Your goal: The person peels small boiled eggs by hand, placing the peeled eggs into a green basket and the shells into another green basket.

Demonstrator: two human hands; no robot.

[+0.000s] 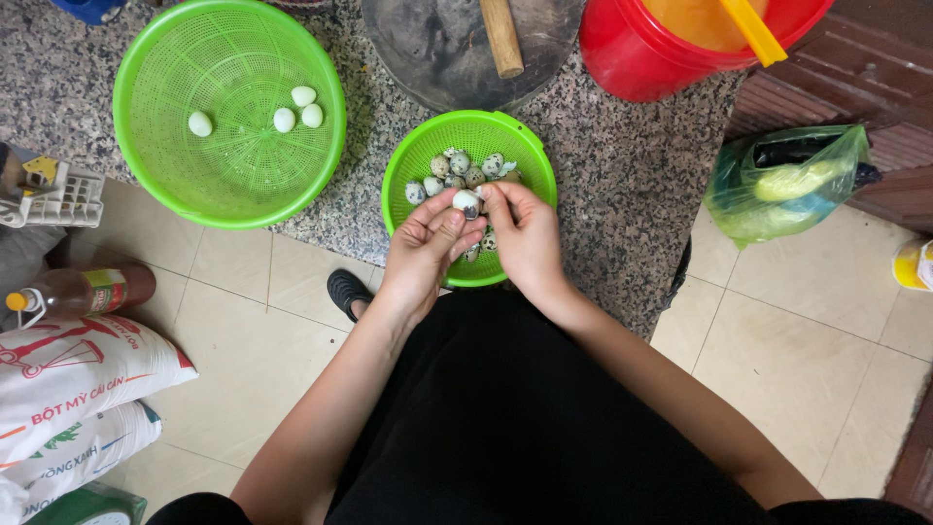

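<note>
A speckled grey granite slab (632, 165) lies low over a floor of pale beige tiles (243, 340) with thin dark grout lines. At the upper right, dark reddish-brown ribbed steps or boards (875, 68) run along the edge of the floor. A red bucket (632, 53) with a yellow handle stands on the slab beside a round dark pan (428, 44) with a wooden handle. On the tiles at right sits a green plastic bag (777, 185); at left lie printed white sacks (78, 379), a bottle of amber liquid (87, 290) on its side and a small white plastic rack (58, 199). The light is soft and even, with faint shadows.
</note>
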